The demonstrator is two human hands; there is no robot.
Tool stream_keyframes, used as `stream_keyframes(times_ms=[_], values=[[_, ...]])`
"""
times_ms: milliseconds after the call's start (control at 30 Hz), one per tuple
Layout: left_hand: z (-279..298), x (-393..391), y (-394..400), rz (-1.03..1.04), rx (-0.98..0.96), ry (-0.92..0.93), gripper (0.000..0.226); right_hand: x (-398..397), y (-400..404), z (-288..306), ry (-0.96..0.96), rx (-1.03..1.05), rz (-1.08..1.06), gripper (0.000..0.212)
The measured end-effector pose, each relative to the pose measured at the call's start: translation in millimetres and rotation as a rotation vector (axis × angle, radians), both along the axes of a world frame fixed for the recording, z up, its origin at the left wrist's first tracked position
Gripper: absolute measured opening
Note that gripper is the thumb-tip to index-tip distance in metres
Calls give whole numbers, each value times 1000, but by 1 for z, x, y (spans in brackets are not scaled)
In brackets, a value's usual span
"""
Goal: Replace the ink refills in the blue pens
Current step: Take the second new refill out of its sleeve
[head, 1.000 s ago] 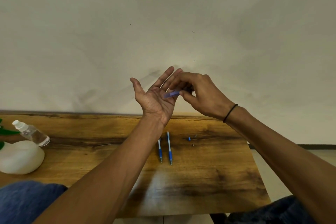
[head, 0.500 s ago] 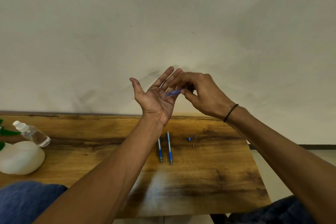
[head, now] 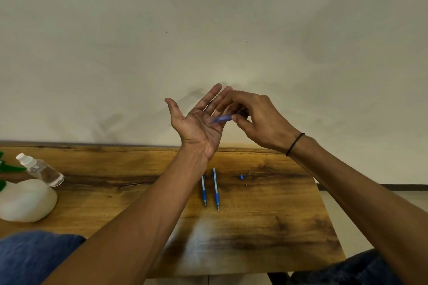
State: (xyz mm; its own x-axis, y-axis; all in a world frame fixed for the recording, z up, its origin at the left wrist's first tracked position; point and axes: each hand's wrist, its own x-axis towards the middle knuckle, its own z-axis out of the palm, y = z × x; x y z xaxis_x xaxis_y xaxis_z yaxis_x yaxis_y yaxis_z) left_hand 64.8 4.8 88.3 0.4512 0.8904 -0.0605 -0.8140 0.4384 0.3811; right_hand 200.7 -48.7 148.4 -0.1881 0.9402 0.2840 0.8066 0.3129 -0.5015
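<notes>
- Pinching a blue pen barrel (head: 221, 119), the right hand (head: 261, 122) points its tip into the left hand (head: 196, 127), which is spread flat, palm up, above the wooden table (head: 266, 227).
- Two blue pens (head: 209, 190) lie side by side mid-table; a small blue cap (head: 241, 177) sits just right of them.
- Table's far edge meets a plain wall (head: 208, 30); bare wood lies nearer than the pens.
- Spray bottle (head: 40, 170) leans at the table's left end.

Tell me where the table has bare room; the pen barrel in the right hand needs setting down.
Bare wood lies between the white rounded object and the two blue pens, under the left forearm, and along the near edge. Right of the pens it is crowded: a small blue pen part and a tiny piece.
</notes>
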Motion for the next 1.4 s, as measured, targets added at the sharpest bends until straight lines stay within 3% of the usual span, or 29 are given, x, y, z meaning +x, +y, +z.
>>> stream_keyframes(times_ms=[200, 300, 433, 567, 667, 833, 1400], values=[[-1, 1, 0, -2, -25, 65, 107, 4, -1, 1, 28, 2, -15, 37], [5, -8, 8, -12, 2, 470, 85, 9, -2, 1, 59, 1, -55, 36], [18, -29, 17, -60, 200, 1046, 45, 20, -5, -1, 104, -25, -102, 36], [35, -46, 25, -70, 361, 1302, 26, 30, -8, -2, 138, -39, -133, 35], [43, -53, 29, -70, 600, 1414, 14, 34, -10, -2, 153, -42, -147, 35], [40, -48, 24, -129, 834, 1499, 17, 36, -12, -1, 147, -38, -157, 36], [35, -38, 15, -130, 783, 1447, 12, 31, -14, 1, 167, -64, -136, 35]])
